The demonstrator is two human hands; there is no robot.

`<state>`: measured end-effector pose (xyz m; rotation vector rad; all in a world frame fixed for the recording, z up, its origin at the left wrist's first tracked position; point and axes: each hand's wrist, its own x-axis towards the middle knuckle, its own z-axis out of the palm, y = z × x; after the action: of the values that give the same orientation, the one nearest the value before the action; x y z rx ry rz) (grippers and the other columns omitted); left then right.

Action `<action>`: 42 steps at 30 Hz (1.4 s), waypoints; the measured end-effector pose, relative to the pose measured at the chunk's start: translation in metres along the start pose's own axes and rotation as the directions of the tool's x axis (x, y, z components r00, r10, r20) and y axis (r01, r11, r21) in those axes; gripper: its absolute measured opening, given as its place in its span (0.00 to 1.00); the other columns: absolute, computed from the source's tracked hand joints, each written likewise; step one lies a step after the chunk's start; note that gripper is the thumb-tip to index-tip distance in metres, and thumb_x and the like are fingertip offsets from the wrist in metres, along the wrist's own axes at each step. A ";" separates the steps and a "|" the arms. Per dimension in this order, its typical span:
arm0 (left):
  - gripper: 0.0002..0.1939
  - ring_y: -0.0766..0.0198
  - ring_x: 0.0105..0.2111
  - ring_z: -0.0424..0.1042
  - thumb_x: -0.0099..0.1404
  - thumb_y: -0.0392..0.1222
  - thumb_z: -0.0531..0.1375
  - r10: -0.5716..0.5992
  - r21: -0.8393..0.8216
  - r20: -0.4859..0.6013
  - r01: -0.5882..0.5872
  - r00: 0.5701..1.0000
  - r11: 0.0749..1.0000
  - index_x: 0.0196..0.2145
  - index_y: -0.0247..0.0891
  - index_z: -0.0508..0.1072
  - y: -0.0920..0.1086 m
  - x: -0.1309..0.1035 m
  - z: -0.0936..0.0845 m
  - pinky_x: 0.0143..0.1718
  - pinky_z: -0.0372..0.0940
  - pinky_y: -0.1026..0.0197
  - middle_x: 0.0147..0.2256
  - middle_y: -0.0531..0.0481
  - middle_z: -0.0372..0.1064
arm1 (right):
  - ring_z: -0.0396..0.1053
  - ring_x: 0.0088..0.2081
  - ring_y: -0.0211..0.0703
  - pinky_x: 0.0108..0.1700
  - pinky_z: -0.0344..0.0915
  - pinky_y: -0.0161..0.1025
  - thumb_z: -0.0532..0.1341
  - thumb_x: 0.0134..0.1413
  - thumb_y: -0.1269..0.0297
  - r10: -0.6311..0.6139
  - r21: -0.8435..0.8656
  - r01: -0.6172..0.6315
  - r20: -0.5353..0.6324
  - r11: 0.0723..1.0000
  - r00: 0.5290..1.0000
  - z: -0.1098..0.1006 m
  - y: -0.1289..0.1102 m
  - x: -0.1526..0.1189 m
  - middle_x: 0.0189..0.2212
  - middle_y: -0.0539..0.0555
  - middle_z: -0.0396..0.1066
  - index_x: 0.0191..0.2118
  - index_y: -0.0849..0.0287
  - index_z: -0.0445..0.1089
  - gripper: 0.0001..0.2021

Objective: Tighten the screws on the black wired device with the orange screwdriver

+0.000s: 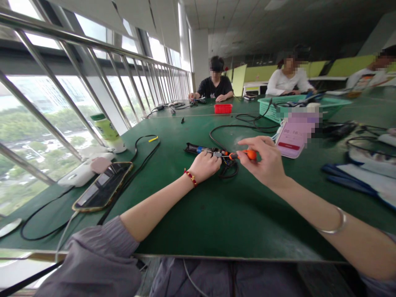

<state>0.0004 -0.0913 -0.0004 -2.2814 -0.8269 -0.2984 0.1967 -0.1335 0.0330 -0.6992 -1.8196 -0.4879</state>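
The green table (216,214) carries a phone (102,187) at the left, a second phone (295,134) propped just beyond the hands, and black cable (229,128) looping behind. At the middle lies a plug (201,149), dark and blue. The left hand (204,165) is clenched on its near end; the right hand (266,161) grips an orange screwdriver (244,155), tip at the plug. Judging from this, the tip could slip off and jab the left fingers, and the tangled cable beneath might tug the plug askew
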 end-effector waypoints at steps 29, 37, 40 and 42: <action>0.22 0.56 0.31 0.77 0.69 0.28 0.47 -0.196 -0.043 0.475 0.245 0.858 0.968 0.60 0.26 0.60 0.028 0.010 -0.030 0.27 0.61 0.62 0.28 0.40 0.75 | 0.71 0.35 0.45 0.44 0.66 0.44 0.59 0.51 0.67 0.018 -0.019 -0.018 -0.021 1.000 1.000 0.000 0.002 0.001 0.34 0.52 0.73 0.48 0.56 0.64 0.16; 0.23 0.56 0.31 0.77 0.68 0.25 0.46 -0.211 -0.038 0.502 0.265 0.839 0.964 0.60 0.26 0.60 0.032 0.011 -0.036 0.27 0.62 0.62 0.27 0.39 0.75 | 0.68 0.30 0.43 0.43 0.65 0.43 0.60 0.54 0.64 0.089 -0.041 -0.089 0.003 0.995 0.996 0.000 0.006 0.001 0.26 0.49 0.72 0.39 0.54 0.68 0.06; 0.25 0.58 0.30 0.77 0.67 0.24 0.47 -0.222 -0.035 0.512 0.278 0.830 0.960 0.61 0.26 0.59 0.034 0.011 -0.037 0.27 0.61 0.64 0.27 0.39 0.75 | 0.69 0.35 0.45 0.44 0.64 0.43 0.59 0.53 0.64 0.110 -0.035 -0.109 0.005 0.993 0.994 0.000 0.009 0.000 0.34 0.52 0.74 0.46 0.56 0.66 0.14; 0.25 0.58 0.30 0.77 0.67 0.24 0.47 -0.231 -0.028 0.514 0.285 0.826 0.958 0.61 0.26 0.59 0.036 0.011 -0.037 0.27 0.61 0.64 0.27 0.39 0.75 | 0.69 0.34 0.44 0.44 0.63 0.43 0.58 0.54 0.65 0.108 -0.028 -0.107 0.047 0.994 0.993 -0.001 0.009 0.001 0.33 0.52 0.73 0.44 0.56 0.67 0.10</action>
<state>0.0325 -0.1313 0.0126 -2.3763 -1.4265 0.1632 0.2033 -0.1273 0.0341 -0.8278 -1.8126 -0.4269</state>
